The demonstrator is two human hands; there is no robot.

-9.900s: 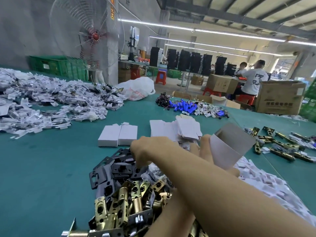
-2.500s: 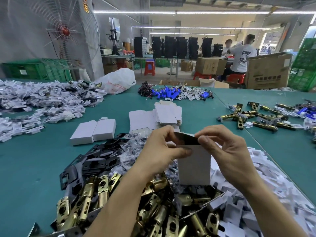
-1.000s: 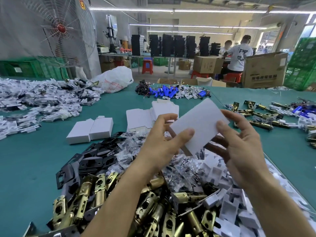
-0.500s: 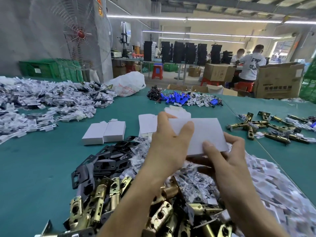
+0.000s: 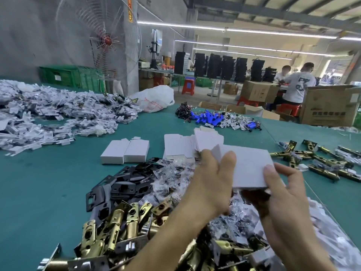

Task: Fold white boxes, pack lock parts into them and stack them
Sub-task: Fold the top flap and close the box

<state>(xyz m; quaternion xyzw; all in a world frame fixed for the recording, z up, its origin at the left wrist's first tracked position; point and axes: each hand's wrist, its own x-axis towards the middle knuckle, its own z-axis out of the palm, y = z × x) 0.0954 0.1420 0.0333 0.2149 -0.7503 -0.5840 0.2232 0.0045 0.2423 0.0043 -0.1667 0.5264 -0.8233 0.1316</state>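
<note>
— Where is the box on your feed?

— I see the white box (image 5: 248, 165) held up off the green worktop (image 5: 39, 182), over the heap of clear screw bags (image 5: 172, 177). Its broad face is turned up and it lies nearly level.

— And the grips?

— The left grip (image 5: 213, 182) is closed on the box's left end, thumb pressed on the top face, fingers wrapped behind where a small flap sticks up. The right grip (image 5: 283, 192) pinches the near right corner, thumb on top, fingers curled beneath. I cannot tell whether the far end is tucked shut.

— What lies around it?

— Just beyond the hands I have a loose stack of flat box blanks (image 5: 187, 145). To its left, two folded boxes (image 5: 125, 151) sit side by side, touching. Nearer me are black strike plates (image 5: 125, 184) and, nearest, a pile of brass latches (image 5: 117, 227). White plastic pieces (image 5: 332, 231) spread under the right forearm. More brass latches lie scattered well apart to the right (image 5: 322, 163).
</note>
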